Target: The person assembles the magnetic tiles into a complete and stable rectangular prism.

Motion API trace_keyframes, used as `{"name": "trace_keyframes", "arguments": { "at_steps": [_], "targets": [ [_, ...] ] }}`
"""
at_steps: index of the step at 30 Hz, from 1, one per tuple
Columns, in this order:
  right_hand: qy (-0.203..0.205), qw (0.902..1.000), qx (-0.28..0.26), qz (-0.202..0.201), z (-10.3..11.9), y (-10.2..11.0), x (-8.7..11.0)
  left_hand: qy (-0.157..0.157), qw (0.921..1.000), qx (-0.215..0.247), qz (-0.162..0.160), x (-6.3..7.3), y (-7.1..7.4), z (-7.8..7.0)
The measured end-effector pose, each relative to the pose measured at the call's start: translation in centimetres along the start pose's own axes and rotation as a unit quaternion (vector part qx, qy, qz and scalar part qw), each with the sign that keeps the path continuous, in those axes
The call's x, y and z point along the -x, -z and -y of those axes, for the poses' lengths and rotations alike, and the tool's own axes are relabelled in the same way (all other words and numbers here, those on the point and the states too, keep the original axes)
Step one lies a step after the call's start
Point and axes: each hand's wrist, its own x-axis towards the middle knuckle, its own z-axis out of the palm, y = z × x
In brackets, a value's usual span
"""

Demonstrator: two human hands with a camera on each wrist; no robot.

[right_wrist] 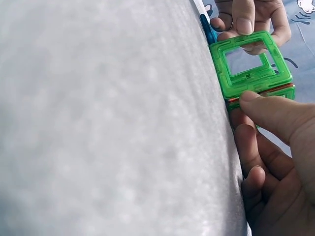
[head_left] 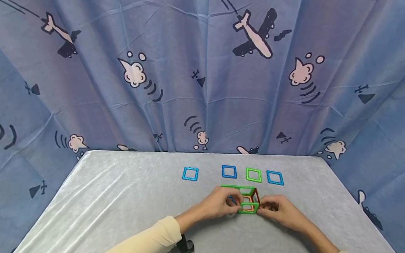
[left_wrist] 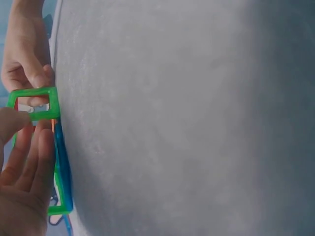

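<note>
Magnetic tiles, square open frames, form a small box-like structure in the head view. Its front green tile [right_wrist: 219,73] stands upright, a red tile [head_left: 257,196] makes the right side, and an orange tile shows inside. A blue tile [left_wrist: 63,167] lies low along the left part, partly hidden by fingers. My left hand [head_left: 224,202] pinches the left side of the front green tile between thumb and fingers. At the right corner, my right hand [head_left: 281,212] holds the structure, thumb on the green edge and fingers behind beside the red tile.
Behind the structure lie a light blue tile [head_left: 190,174], a darker blue tile [head_left: 229,177], a light green tile [head_left: 254,180] and another blue tile [head_left: 275,183]. They rest flat on the grey cloth-covered table [head_left: 123,201]. A blue curtain [head_left: 171,66] with printed airplanes hangs behind it.
</note>
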Motion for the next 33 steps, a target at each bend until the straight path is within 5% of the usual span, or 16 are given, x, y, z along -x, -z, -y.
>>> {"name": "trace_keyframes", "arguments": {
  "at_steps": [33],
  "targets": [
    [0.004, 1.0, -0.004, 0.001, -0.17, 0.05, 0.14, -0.026, 0.9993, -0.027, 0.006, -0.08, 0.4, 0.06]
  ]
}}
